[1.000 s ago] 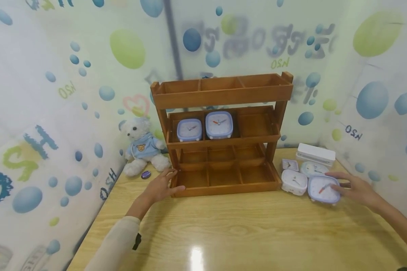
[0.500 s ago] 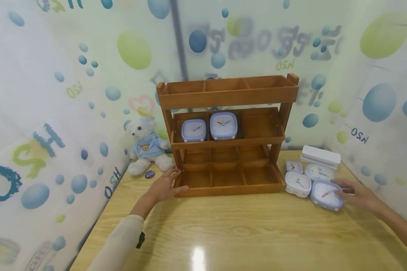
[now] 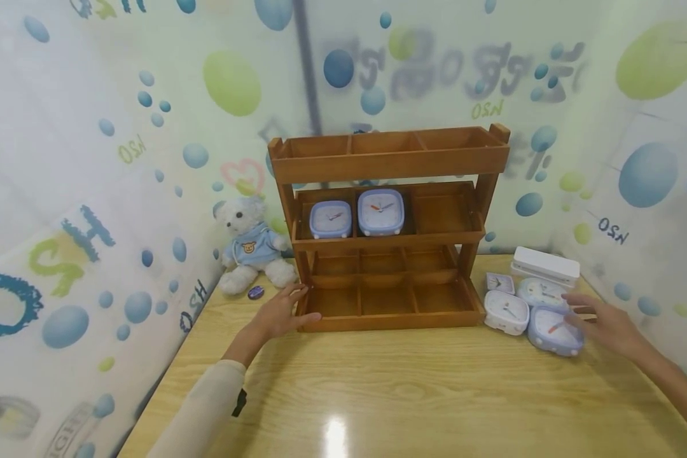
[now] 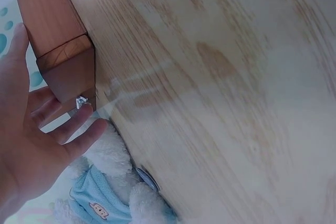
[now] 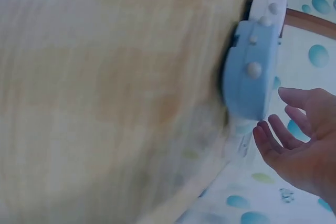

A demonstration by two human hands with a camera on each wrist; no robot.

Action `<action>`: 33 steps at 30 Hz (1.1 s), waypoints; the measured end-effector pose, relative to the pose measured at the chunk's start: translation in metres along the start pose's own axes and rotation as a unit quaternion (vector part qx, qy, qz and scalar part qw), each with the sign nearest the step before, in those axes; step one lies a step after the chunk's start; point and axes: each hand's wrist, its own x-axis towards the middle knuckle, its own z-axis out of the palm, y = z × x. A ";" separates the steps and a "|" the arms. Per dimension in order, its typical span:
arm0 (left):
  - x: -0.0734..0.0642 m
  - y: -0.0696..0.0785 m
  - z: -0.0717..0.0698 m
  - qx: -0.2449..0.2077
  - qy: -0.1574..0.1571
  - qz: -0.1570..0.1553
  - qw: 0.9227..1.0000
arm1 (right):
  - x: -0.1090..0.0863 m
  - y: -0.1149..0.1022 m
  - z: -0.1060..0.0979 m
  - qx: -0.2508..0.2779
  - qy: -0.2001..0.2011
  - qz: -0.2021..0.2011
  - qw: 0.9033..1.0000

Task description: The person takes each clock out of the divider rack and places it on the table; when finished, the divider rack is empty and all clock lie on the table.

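Progress-wise, I'd call this partway at best. Just beside the right hand [image 3: 612, 327], a periwinkle clock [image 3: 548, 331] is lying face up on the counter [image 3: 412, 388], so that one isn't shelved yet. To that hand's left, a white clock [image 3: 506, 313] is resting, while a pale blue clock [image 3: 534, 291] and a little lilac clock [image 3: 500, 284] are sitting beyond. A white boxy thing [image 3: 546, 265] is lying behind those, can't tell what it is. Well off to the right hand's left, the wooden rack [image 3: 386, 321] is holding a smaller blue-rimmed clock [image 3: 331, 221] and a bigger blue-rimmed clock [image 3: 380, 213] in its middle tier. So two are looking done, four are seemingly waiting.

As for pose, the right hand is hovering with thumb and fingers parted, gripping nothing; can't tell if its fingertips are touching the periwinkle clock. The left hand [image 3: 275, 316] is resting loosely spread around the rack's near left corner, also gripping nothing. Beyond it, a teddy [image 3: 252, 248] is sitting.
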 end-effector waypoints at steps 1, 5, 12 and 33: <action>0.000 0.000 0.000 -0.002 0.000 -0.001 1.000 | 0.003 -0.003 0.000 -0.001 0.005 -0.004 1.000; 0.000 0.000 -0.001 0.000 0.002 0.001 1.000 | 0.019 -0.019 -0.002 -0.003 0.003 -0.006 1.000; 0.000 0.000 0.000 0.003 0.000 -0.005 1.000 | 0.042 -0.048 -0.001 -0.027 0.001 -0.024 0.999; -0.001 0.002 -0.002 0.003 -0.003 -0.004 1.000 | 0.104 -0.131 -0.007 -0.001 -0.004 -0.111 0.994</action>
